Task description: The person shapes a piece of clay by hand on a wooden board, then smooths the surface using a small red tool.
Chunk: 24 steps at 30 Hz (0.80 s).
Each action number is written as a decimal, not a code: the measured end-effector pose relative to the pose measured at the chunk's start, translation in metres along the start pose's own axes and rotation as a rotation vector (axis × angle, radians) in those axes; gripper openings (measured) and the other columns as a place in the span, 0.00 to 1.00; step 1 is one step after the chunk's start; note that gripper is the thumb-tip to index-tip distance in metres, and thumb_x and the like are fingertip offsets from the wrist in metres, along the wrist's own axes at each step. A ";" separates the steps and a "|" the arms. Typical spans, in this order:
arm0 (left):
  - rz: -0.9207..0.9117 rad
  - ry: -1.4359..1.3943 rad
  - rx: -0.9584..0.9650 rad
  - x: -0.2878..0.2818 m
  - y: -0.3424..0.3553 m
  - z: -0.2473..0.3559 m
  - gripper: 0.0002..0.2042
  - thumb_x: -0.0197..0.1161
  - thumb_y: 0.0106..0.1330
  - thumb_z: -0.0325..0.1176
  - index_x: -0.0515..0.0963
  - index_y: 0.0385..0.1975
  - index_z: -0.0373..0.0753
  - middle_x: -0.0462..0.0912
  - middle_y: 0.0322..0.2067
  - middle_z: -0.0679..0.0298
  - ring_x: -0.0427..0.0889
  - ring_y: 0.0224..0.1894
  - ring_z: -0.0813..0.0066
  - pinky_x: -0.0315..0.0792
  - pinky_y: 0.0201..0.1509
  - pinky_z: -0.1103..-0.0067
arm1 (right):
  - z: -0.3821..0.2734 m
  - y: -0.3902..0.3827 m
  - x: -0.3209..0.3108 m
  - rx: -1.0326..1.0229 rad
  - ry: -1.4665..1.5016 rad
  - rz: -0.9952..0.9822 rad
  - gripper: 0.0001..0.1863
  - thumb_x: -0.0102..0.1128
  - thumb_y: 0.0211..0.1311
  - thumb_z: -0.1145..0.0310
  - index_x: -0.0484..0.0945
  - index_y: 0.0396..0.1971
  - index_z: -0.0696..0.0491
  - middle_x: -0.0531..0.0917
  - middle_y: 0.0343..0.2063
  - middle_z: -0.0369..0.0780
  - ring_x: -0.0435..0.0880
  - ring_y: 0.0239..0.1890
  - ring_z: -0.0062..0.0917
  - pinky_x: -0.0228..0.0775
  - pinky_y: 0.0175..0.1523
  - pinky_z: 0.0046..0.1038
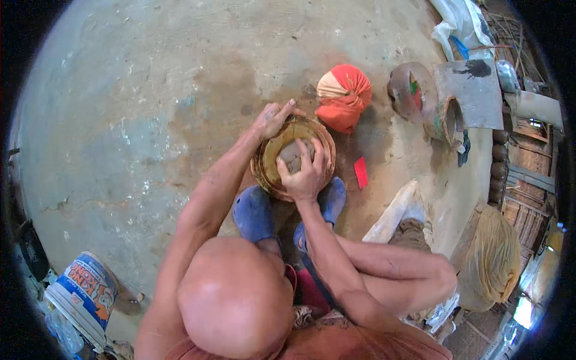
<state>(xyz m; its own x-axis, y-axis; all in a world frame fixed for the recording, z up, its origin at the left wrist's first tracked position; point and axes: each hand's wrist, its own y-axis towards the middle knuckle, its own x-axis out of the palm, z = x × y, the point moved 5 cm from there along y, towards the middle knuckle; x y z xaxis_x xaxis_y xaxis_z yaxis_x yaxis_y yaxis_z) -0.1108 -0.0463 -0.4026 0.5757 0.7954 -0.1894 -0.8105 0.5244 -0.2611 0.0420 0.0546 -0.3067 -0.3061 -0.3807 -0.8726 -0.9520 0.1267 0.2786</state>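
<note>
A round brown bowl with a thick, worn rim stands on the floor just ahead of my feet, which are in blue shoes. My left hand is closed on the bowl's far left rim, its fingers at the outer edge. Inside the bowl lies a grey lump that looks like wet clay. My right hand reaches in from the near side, with fingers and thumb curved around that lump. The hand covers part of the clay and the bowl's near right wall.
Beyond the bowl sits a knotted orange and cream cloth bundle. A red scrap lies to the right. Farther right are a clay pot, a hollow cylinder and a grey board. A bucket stands lower left, a tan sack lower right.
</note>
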 end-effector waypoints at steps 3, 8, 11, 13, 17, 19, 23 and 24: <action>0.024 -0.088 0.043 0.000 -0.002 -0.007 0.35 0.37 0.81 0.63 0.90 0.51 0.45 0.88 0.35 0.45 0.86 0.40 0.57 0.76 0.58 0.65 | -0.005 0.012 -0.026 0.002 -0.044 -0.049 0.34 0.74 0.59 0.50 0.80 0.60 0.55 0.74 0.63 0.52 0.74 0.66 0.49 0.64 0.72 0.47; 0.028 -0.122 0.055 -0.001 -0.012 -0.016 0.36 0.35 0.81 0.63 0.90 0.51 0.45 0.90 0.37 0.47 0.87 0.44 0.57 0.75 0.61 0.65 | 0.007 0.084 -0.111 -0.279 0.305 0.228 0.29 0.55 0.75 0.51 0.76 0.62 0.60 0.77 0.61 0.52 0.76 0.64 0.43 0.66 0.69 0.45; -0.054 -0.097 0.019 0.005 -0.002 0.004 0.35 0.36 0.84 0.60 0.85 0.59 0.38 0.89 0.50 0.54 0.84 0.54 0.62 0.71 0.68 0.68 | 0.000 0.028 0.013 -0.278 -0.198 -0.065 0.18 0.60 0.67 0.58 0.79 0.46 0.57 0.81 0.48 0.50 0.79 0.54 0.48 0.66 0.65 0.52; 0.065 -0.084 0.109 0.004 0.002 -0.005 0.32 0.35 0.84 0.57 0.82 0.60 0.39 0.86 0.54 0.50 0.82 0.59 0.57 0.68 0.71 0.66 | -0.008 0.029 0.023 -0.261 -0.154 0.028 0.17 0.60 0.67 0.58 0.79 0.43 0.57 0.80 0.45 0.50 0.78 0.51 0.49 0.66 0.63 0.51; 0.058 -0.295 0.220 0.002 0.024 -0.029 0.29 0.35 0.86 0.53 0.76 0.64 0.36 0.84 0.58 0.50 0.80 0.63 0.60 0.67 0.73 0.67 | -0.008 0.045 0.019 -0.143 0.041 0.041 0.16 0.61 0.67 0.58 0.78 0.41 0.58 0.78 0.40 0.49 0.77 0.48 0.48 0.65 0.58 0.49; -0.013 -0.370 0.135 0.012 0.011 -0.032 0.30 0.34 0.87 0.54 0.74 0.65 0.34 0.84 0.58 0.54 0.80 0.62 0.64 0.70 0.72 0.67 | -0.016 0.066 -0.016 -0.159 0.140 0.143 0.16 0.61 0.67 0.59 0.78 0.40 0.57 0.78 0.39 0.49 0.77 0.47 0.48 0.64 0.58 0.48; -0.006 -0.505 0.081 0.000 0.002 -0.033 0.30 0.32 0.86 0.55 0.76 0.62 0.37 0.84 0.59 0.50 0.80 0.65 0.60 0.68 0.73 0.66 | -0.014 0.050 0.014 -0.197 0.156 0.141 0.12 0.62 0.67 0.60 0.77 0.35 0.55 0.77 0.37 0.47 0.76 0.45 0.47 0.64 0.55 0.49; -0.040 -0.511 0.107 0.017 0.011 -0.014 0.30 0.32 0.86 0.55 0.76 0.62 0.37 0.84 0.59 0.50 0.80 0.65 0.60 0.68 0.73 0.66 | 0.007 0.046 0.041 -0.340 -0.104 0.090 0.12 0.61 0.67 0.60 0.77 0.34 0.54 0.77 0.37 0.47 0.75 0.45 0.46 0.63 0.54 0.49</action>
<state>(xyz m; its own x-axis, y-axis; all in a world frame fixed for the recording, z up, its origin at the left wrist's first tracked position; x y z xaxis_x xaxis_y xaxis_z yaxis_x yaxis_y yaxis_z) -0.1088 -0.0312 -0.4221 0.5015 0.8072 0.3113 -0.8111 0.5639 -0.1555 -0.0142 0.0509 -0.3322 -0.4036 -0.2842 -0.8697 -0.8735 -0.1632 0.4587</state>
